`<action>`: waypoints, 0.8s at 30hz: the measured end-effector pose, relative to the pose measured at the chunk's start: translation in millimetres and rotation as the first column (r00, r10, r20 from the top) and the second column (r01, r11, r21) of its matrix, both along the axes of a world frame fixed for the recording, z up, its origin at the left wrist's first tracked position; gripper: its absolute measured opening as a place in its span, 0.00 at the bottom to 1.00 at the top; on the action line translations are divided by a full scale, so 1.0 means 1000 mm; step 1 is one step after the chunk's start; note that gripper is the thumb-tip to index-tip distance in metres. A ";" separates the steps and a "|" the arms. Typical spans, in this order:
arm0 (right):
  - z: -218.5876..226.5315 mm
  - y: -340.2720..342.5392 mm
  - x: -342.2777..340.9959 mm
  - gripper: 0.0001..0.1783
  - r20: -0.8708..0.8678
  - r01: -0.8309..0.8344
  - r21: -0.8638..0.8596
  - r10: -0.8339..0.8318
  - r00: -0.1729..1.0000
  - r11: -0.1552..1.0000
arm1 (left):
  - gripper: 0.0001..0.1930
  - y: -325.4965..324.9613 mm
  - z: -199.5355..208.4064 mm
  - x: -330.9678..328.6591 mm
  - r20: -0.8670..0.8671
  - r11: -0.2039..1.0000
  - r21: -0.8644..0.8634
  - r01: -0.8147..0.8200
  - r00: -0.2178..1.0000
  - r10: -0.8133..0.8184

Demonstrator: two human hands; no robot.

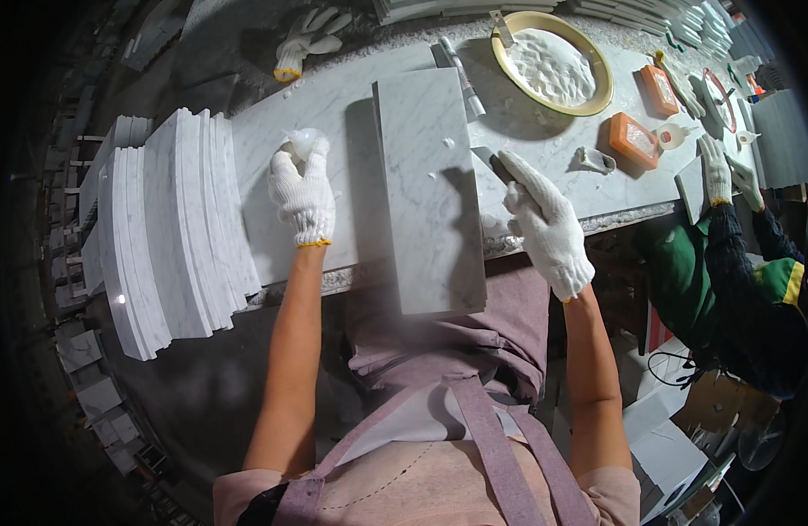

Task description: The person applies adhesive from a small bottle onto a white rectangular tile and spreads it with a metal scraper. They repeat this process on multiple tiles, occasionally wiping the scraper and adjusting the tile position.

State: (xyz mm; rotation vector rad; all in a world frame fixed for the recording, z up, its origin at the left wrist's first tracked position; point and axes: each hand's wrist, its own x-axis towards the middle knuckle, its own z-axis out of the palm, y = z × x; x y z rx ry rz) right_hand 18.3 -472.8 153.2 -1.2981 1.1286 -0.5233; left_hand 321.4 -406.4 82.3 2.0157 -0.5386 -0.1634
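Observation:
A long grey-veined marble slab [430, 184] lies in front of me, its near end jutting past the table edge. My left hand [302, 188], in a white knit glove, is closed around a small translucent white container [306, 140], probably a squeeze bottle, left of the slab; the fingers cover much of it. To the slab's right, my gloved right hand [544, 223] grips a scraper [490, 164], its flat blade close to the slab's right edge. Small white crumbs [448, 142] sit on the slab's top face.
Marble pieces stand stacked [172, 228] at the left. Beyond the slab are a yellow-rimmed bowl [606, 83] of white powder, a tube [461, 74] and a spare glove [309, 42]. Rightward are orange boxes [634, 140], a nozzled bottle [673, 136] and a co-worker's gloved hands [716, 171].

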 end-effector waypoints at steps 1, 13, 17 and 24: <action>0.001 -0.002 0.003 0.26 -0.109 -0.131 -0.242 0.107 0.988 0.961 | 0.25 0.000 0.000 -0.001 -0.018 1.000 0.001 -0.008 1.000 0.008; 0.003 -0.013 0.021 0.20 -0.506 -0.415 -0.498 0.133 0.852 0.762 | 0.27 -0.001 0.000 -0.002 -0.016 1.000 -0.017 0.002 1.000 -0.003; -0.004 -0.018 0.026 0.21 -0.549 -0.434 -0.521 0.101 0.830 0.735 | 0.28 -0.002 0.003 -0.003 0.036 1.000 -0.004 0.014 0.999 -0.014; -0.004 -0.024 0.032 0.20 -0.547 -0.453 -0.532 0.118 0.829 0.716 | 0.28 -0.001 -0.003 0.000 0.025 1.000 -0.018 0.011 1.000 -0.010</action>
